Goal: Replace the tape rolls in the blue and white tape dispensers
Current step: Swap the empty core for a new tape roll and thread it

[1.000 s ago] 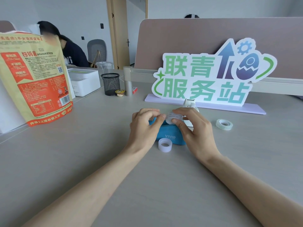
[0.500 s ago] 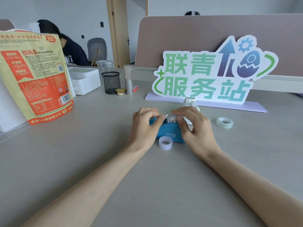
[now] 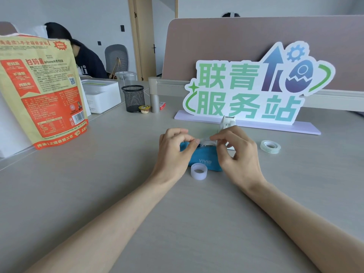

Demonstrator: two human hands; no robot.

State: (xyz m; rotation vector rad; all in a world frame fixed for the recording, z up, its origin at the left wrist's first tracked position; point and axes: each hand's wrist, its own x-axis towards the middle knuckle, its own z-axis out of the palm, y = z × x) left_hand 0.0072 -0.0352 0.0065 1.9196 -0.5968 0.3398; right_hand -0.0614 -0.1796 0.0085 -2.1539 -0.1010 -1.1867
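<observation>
Head view: left hand [image 3: 173, 152] and right hand [image 3: 240, 154] each pinch an end of thin clear tape strip [image 3: 203, 138] stretched above blue plastic tape dispenser [image 3: 202, 162] on grey desk [image 3: 118, 194]; white plastic dispenser [image 3: 228, 121] just behind. Risk: slack strip may twist, stick to itself, feed crooked.
</observation>
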